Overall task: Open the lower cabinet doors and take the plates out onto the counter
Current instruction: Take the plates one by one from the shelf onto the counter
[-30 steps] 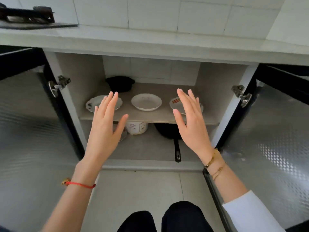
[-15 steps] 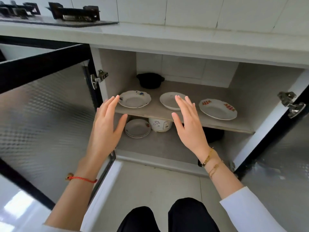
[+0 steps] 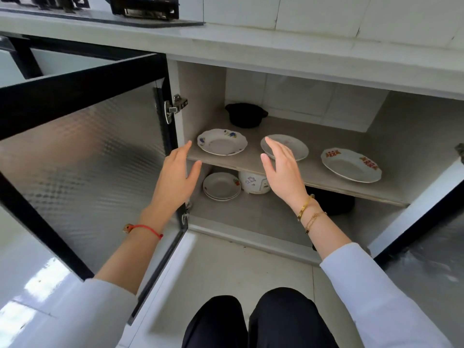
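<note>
Both lower cabinet doors stand open: the left door point(image 3: 82, 156) and the right door point(image 3: 431, 247). On the inner shelf point(image 3: 313, 172) lie three white plates: a blue-flowered plate point(image 3: 222, 142) at left, a plain plate point(image 3: 291, 144) in the middle, a red-lettered plate point(image 3: 351, 165) at right. A small stack of plates point(image 3: 221, 186) rests on the cabinet floor. My left hand point(image 3: 175, 177) is open just left of the flowered plate. My right hand point(image 3: 281, 169) is open too, in front of the middle plate and covering its left edge. Neither hand holds anything.
A black pot point(image 3: 246, 114) sits at the back of the shelf. A white rice cooker point(image 3: 253, 182) and a dark pan point(image 3: 334, 200) stand on the cabinet floor. The counter point(image 3: 276, 46) runs above, with a gas stove point(image 3: 140, 8) at its left. My knees point(image 3: 251, 320) are below.
The view has swung to the left and closer to the cabinet. Both open hands have reached forward toward the shelf, flanking the flowered plate. Nothing has been taken hold of.
</note>
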